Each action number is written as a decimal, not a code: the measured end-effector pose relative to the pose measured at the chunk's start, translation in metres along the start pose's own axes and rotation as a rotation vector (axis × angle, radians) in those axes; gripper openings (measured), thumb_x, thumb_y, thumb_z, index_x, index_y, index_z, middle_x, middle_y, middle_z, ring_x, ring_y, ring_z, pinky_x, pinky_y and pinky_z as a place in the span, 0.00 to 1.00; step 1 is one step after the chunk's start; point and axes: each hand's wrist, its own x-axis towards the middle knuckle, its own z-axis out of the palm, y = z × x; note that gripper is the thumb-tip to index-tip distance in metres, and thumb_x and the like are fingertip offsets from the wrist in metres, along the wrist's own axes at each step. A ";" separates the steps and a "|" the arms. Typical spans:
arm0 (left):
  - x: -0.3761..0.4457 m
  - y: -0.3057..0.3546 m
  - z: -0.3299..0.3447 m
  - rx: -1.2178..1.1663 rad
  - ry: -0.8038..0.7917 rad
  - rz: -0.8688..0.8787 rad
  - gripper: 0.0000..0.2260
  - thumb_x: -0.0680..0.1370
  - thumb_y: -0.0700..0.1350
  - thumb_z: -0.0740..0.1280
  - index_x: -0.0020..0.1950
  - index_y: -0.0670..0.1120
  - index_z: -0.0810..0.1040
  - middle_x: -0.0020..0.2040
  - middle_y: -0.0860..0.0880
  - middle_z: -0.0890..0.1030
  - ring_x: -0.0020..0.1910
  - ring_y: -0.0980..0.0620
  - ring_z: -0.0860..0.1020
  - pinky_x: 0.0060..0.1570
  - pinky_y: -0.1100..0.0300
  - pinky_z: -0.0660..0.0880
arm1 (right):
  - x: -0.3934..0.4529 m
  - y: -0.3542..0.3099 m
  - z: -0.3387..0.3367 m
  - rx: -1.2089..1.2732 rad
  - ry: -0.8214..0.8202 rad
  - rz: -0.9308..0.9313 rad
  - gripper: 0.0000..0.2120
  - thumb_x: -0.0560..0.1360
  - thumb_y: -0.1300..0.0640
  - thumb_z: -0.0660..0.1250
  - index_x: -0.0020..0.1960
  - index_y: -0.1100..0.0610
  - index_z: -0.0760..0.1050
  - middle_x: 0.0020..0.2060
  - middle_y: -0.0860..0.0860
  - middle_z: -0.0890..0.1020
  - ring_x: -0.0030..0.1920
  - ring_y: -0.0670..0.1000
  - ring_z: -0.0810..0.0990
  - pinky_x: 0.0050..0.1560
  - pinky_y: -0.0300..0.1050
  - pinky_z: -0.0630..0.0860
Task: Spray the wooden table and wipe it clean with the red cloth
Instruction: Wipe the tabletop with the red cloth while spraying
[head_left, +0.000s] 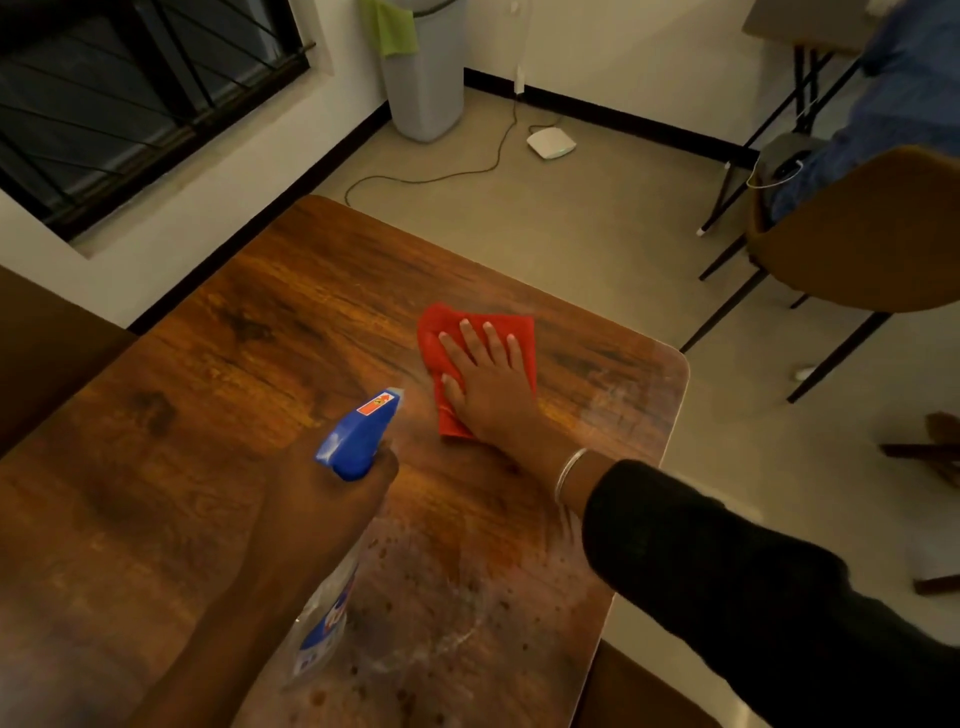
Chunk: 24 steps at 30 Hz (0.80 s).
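From the head view, the person's right hand (485, 382) is lying flat on the red cloth (522, 338), fingers straight and spread, pressing it down onto the wooden table (249, 374) out towards the far right part of the top, the cloth folded and spilling out past the fingertips and the thumb side. The left hand (322, 499) is wrapping its fingers round the neck of the spray bottle (358, 434), holding it up off the wood with the blue nozzle pointing towards the cloth; whether a finger is squeezing the trigger, I cannot tell from here. Nearer the person, the table is carrying droplets and a pale smeary film, so I'd say spraying is done there and wiping is still to come. Now the risks: that nozzle is aiming straight at the pressing hand, so a squeeze now is likely going to wet the knuckles and the cloth, not the bare wood. The cloth is sitting close to the right edge, so a hard sweep outward could push it off onto the floor. And that wet patch is drying all the while, which could be leaving streaks if the cloth is slow getting back to it.
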 end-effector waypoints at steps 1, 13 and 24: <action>0.000 -0.001 0.001 -0.001 -0.011 -0.006 0.11 0.74 0.47 0.71 0.37 0.44 0.73 0.31 0.37 0.78 0.31 0.40 0.78 0.40 0.43 0.79 | -0.009 -0.004 0.004 -0.020 0.007 -0.016 0.31 0.84 0.40 0.48 0.86 0.46 0.54 0.86 0.53 0.53 0.85 0.61 0.49 0.82 0.68 0.49; -0.007 0.032 0.024 -0.063 -0.080 0.015 0.14 0.69 0.51 0.71 0.36 0.40 0.76 0.29 0.38 0.80 0.27 0.43 0.79 0.33 0.46 0.78 | -0.109 0.036 0.007 -0.129 -0.009 -0.274 0.29 0.84 0.42 0.53 0.85 0.45 0.58 0.85 0.50 0.58 0.84 0.58 0.56 0.82 0.63 0.51; -0.020 0.052 0.042 -0.030 -0.149 0.053 0.09 0.74 0.45 0.70 0.38 0.42 0.77 0.31 0.39 0.81 0.29 0.44 0.80 0.31 0.60 0.78 | -0.184 0.041 0.014 -0.023 -0.018 -0.245 0.32 0.85 0.44 0.56 0.84 0.58 0.60 0.85 0.60 0.53 0.85 0.64 0.47 0.83 0.64 0.46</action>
